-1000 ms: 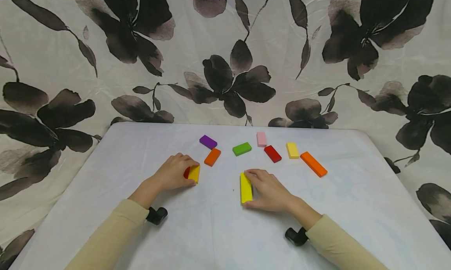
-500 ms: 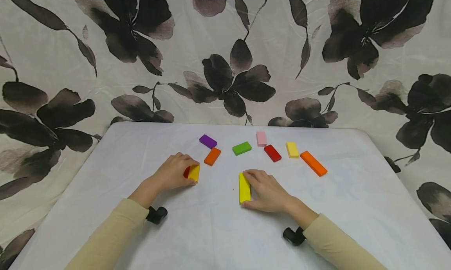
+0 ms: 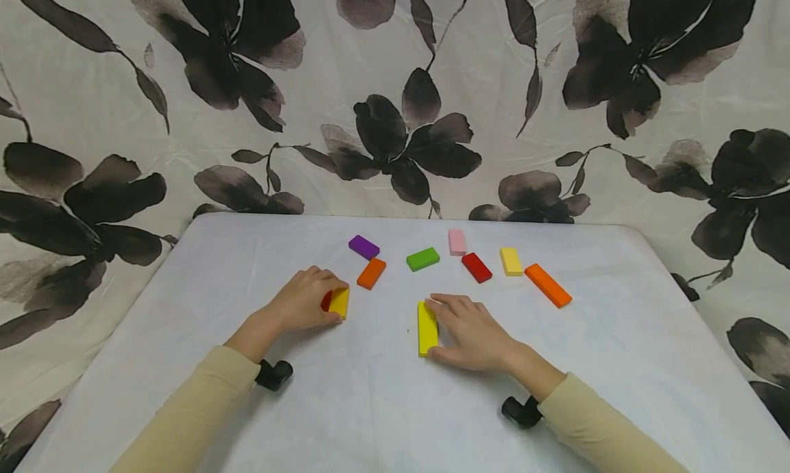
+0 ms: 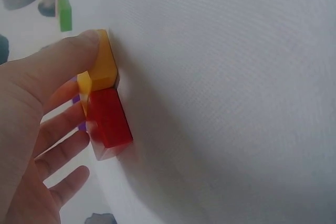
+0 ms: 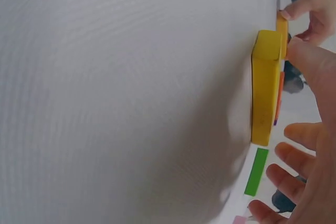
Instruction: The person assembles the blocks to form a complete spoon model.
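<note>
My left hand [image 3: 305, 299] pinches a golden-yellow block [image 4: 105, 64] between thumb and fingers, at left of the table's middle. A red block [image 4: 110, 116] lies right against that block, mostly hidden by the hand in the head view. My right hand [image 3: 472, 336] is beside a longer bright-yellow block [image 3: 428, 330] on the white table. In the right wrist view its fingers [image 5: 299, 158] are spread and straight, with a gap between them and the bright-yellow block [image 5: 265, 90]. The thumb is near one end of that block.
Farther back lie purple [image 3: 364, 247], short orange [image 3: 371, 273], green [image 3: 422, 259], pink [image 3: 457, 242], red [image 3: 477, 267], pale-yellow [image 3: 511, 261] and long orange [image 3: 548, 285] blocks. Behind the table [image 3: 370, 404] hangs a flower-printed cloth [image 3: 524, 82].
The long bright-yellow block has shifted slightly left with my right hand. In the last half second the right hand has loosened and drawn back a little. My left hand stays put.
</note>
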`<state>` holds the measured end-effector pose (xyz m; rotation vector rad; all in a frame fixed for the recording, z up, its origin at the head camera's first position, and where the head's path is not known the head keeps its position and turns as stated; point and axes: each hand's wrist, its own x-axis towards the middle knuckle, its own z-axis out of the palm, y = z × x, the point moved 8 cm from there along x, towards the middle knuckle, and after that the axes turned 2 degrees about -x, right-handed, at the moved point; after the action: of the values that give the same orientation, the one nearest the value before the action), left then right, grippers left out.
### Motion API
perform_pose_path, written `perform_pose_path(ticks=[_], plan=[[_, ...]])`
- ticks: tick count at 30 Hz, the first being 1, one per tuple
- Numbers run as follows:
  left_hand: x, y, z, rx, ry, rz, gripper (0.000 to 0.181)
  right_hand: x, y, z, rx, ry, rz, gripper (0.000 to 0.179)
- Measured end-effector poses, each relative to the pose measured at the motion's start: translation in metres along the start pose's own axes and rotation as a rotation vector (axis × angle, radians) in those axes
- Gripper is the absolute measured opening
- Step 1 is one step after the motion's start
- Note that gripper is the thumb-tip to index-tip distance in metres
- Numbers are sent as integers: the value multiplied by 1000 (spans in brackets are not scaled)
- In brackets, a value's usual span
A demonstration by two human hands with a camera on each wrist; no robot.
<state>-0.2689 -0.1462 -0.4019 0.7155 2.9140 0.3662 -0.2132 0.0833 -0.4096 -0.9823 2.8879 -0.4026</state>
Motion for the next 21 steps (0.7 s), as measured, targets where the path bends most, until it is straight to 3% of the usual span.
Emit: perform_pose_path(ticks=[10, 21], plan=[[-1, 0, -1, 4, -29, 14, 55, -4, -3, -3, 11, 1, -69, 69], [-1, 0, -2, -5, -19, 20, 53, -4, -3, -1, 14, 1, -70, 66]])
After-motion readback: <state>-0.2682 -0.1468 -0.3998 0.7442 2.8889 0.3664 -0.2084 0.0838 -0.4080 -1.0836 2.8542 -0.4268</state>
